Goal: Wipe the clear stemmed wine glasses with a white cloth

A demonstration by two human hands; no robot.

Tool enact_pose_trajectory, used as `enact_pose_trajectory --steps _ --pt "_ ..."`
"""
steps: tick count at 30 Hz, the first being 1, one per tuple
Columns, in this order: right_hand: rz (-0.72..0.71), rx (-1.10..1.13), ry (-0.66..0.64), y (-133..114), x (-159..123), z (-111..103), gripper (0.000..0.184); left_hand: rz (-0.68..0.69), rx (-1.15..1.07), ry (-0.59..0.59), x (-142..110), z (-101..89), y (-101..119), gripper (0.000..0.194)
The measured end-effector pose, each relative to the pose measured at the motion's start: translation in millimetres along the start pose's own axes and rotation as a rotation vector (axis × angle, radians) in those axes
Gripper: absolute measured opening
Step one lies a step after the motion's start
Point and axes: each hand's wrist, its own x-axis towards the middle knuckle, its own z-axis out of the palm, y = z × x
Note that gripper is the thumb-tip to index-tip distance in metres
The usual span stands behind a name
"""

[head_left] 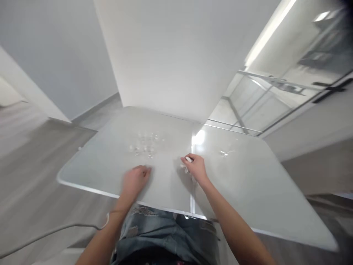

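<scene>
Over the left half of the glossy pale table [91, 165], my left hand [136, 179] is closed with curled fingers. It is blurred, and I cannot make out anything in it. My right hand [196, 168], closed in a pinch near the table's centre seam, holds a small white piece [189, 159] whose kind does not show. Just under those fingers are small clear and white bits [185, 170], partly hidden by the hand. A loose cluster of small clear pieces [146, 145] lies beyond my left hand. Fewer clear pieces [224, 153] lie on the right half.
A white wall [168, 55] rises at the table's far edge. To the right is a framed glass panel [261, 99] with bright reflections. A cable [68, 225] runs in from the lower left to my left forearm. Grey wood-look floor [33, 158] shows on the left.
</scene>
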Motion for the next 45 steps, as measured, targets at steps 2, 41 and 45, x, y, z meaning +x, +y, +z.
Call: enact_pose_trajectory --steps 2,41,45 --pt "0.120 -0.028 0.137 36.3 2.7 -48.5 0.036 0.004 0.052 -0.015 1.3 5.0 1.7 0.043" --pt "-0.056 0.051 -0.197 -57.3 58.5 83.8 0.034 0.032 0.072 -0.080 -2.5 -1.7 11.6 0.047" --pt "-0.071 -0.015 -0.204 -61.4 57.6 87.3 0.031 0.042 0.075 -0.081 -3.2 -3.3 12.5 0.048"
